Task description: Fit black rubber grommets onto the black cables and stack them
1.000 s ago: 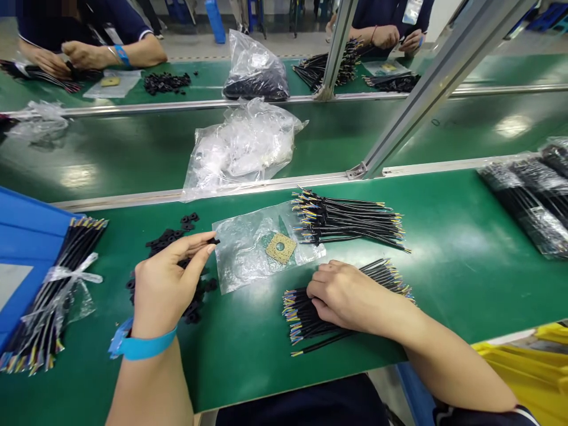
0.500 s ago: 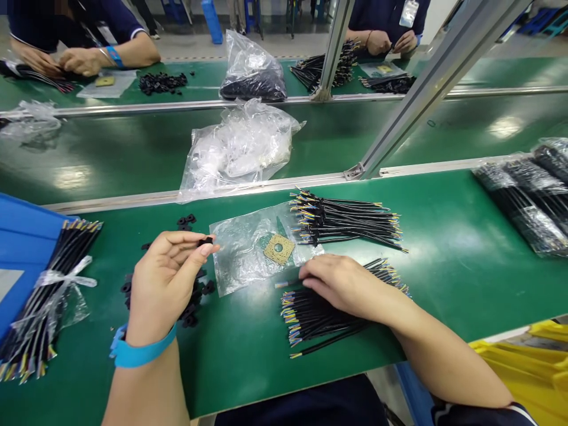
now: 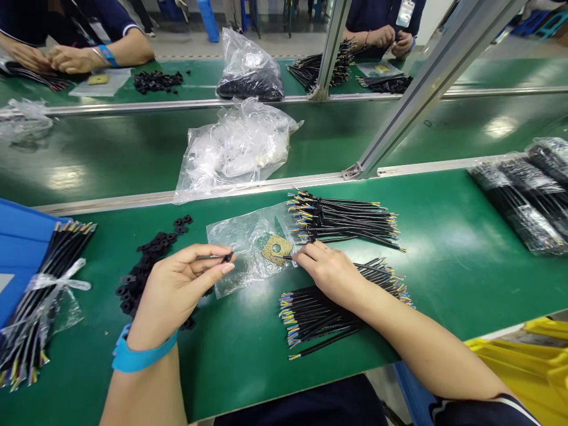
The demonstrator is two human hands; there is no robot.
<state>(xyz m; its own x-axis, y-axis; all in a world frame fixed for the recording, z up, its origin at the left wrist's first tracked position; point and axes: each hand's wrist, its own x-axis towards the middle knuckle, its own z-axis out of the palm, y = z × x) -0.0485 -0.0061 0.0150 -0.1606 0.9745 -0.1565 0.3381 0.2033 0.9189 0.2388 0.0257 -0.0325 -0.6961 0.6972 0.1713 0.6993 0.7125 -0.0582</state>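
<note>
Over green conveyor belt (image 3: pixel 444 296): left hand (image 3: pixel 177 296) pinching rubber grommet (image 3: pixel 228 257); right hand (image 3: pixel 326 269) grasping black cable (image 3: pixel 284 257) beside plastic bag (image 3: pixel 239 236).

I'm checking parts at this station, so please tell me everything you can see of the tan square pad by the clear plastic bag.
The tan square pad is flat and speckled, cork-like in look, with a round hole at its centre. It sits turned corner-up, on or inside the clear plastic bag; I cannot tell which. The bag lies on the green bench mat. The end of a black wire, held by the right hand, appears to cross the pad's lower part.
</note>
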